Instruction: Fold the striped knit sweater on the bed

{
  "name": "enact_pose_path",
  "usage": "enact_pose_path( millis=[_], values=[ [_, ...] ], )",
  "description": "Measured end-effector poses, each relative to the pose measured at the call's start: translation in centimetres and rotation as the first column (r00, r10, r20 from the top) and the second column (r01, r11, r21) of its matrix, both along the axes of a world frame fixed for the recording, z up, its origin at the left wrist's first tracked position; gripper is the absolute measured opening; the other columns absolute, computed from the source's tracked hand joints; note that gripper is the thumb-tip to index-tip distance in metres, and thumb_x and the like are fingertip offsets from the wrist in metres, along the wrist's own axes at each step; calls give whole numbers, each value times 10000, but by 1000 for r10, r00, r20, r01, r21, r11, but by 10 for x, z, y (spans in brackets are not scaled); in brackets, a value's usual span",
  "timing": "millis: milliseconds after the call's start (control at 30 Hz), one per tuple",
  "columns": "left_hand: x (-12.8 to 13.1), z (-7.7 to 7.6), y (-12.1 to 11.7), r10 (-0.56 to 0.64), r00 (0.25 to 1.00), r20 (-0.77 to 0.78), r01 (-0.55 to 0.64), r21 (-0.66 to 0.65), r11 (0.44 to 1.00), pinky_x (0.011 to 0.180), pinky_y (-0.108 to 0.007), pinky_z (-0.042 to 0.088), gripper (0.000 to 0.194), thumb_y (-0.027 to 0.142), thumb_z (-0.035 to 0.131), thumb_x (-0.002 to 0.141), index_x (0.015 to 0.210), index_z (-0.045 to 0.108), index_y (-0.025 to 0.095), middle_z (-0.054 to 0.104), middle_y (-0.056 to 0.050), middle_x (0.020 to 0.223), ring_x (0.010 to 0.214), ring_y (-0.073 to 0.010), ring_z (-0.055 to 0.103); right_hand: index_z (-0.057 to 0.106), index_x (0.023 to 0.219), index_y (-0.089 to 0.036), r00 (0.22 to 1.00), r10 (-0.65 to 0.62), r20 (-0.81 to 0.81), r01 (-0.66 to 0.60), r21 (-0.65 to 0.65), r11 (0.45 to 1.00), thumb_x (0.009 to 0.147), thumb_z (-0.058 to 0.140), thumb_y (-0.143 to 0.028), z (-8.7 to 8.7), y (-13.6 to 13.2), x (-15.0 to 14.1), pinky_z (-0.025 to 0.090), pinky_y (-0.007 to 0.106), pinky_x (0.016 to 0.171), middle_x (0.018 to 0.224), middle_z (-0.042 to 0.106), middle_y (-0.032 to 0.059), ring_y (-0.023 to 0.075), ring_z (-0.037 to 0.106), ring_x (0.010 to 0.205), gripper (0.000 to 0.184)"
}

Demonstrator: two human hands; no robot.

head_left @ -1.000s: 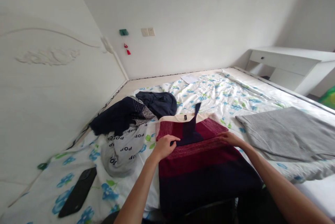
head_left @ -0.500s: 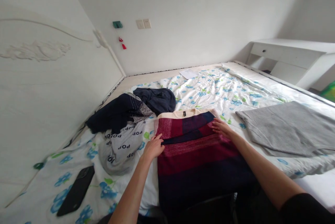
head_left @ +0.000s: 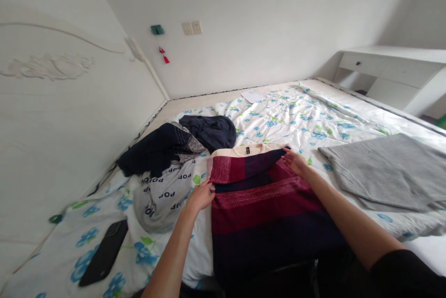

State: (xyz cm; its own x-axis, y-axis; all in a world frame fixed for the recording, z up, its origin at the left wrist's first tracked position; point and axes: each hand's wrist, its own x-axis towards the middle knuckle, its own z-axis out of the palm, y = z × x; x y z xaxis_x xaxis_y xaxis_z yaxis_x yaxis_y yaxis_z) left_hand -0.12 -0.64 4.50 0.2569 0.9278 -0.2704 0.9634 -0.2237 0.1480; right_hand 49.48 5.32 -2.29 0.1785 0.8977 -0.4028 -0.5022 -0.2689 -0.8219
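On the flowered quilt of a bed, a striped maroon-and-navy sweater lies flat, its sleeve now folded across the chest instead of standing up. Our left hand rests half open against the sweater's edge, holding nothing. Our right hand touches the sleeve's end; we cannot tell whether it pinches.

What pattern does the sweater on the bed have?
The sweater has dark red and navy bands; clearest in the head view.
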Motion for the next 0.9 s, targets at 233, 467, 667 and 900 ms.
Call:
enact_pose_path(
  millis=[233, 467, 667, 900],
  values=[
    [6, 3, 2, -19, 982, 190, 18, 5, 1000, 1411, -422, 327, 567, 247, 569, 1021, 1553, 727, 130, 522, -178, 1787, 1659, -313, 523, 793, 1179, -243, 986, -90, 138, 96, -35, 995, 947, 754, -216, 15, -39, 52, 630, 220, 661, 995, 767, 53, 174, 739, 837, 237],
    [10, 3, 0, -103, 958, 269, 159, -195, 968, 1390, -424, 356, 520, 358, 679, 930, 1400, 826, 193, 676, -144, 1662, 1619, -324, 570, 788, 1051, -205, 934, 59, 351, 59, -316, 947, 933, 836, -227, -7, -79, 74, 615, 228, 650, 1141, 812, 95, 157, 766, 819, 129],
    [-15, 6, 9, -1, 942, 335, 78, -217, 973, 1365, -395, 394, 538, 484, 694, 918, 1354, 821, 198, 674, -151, 1671, 1596, -320, 591, 818, 1242, -219, 943, 23, 333, 16, -114, 993, 960, 765, -203, 4, -62, 67, 615, 199, 707, 1020, 826, 77, 163, 793, 866, 288],
    [-32, 6, 11, -7, 976, 218, 75, -307, 949, 1384, -359, 340, 558, 532, 626, 971, 1353, 809, 170, 648, -157, 1697, 1622, -301, 552, 855, 1207, -188, 881, 131, 454, -92, -108, 990, 927, 805, -288, -9, -51, 72, 580, 221, 646, 900, 822, 69, 169, 762, 763, 301]
  ],
)
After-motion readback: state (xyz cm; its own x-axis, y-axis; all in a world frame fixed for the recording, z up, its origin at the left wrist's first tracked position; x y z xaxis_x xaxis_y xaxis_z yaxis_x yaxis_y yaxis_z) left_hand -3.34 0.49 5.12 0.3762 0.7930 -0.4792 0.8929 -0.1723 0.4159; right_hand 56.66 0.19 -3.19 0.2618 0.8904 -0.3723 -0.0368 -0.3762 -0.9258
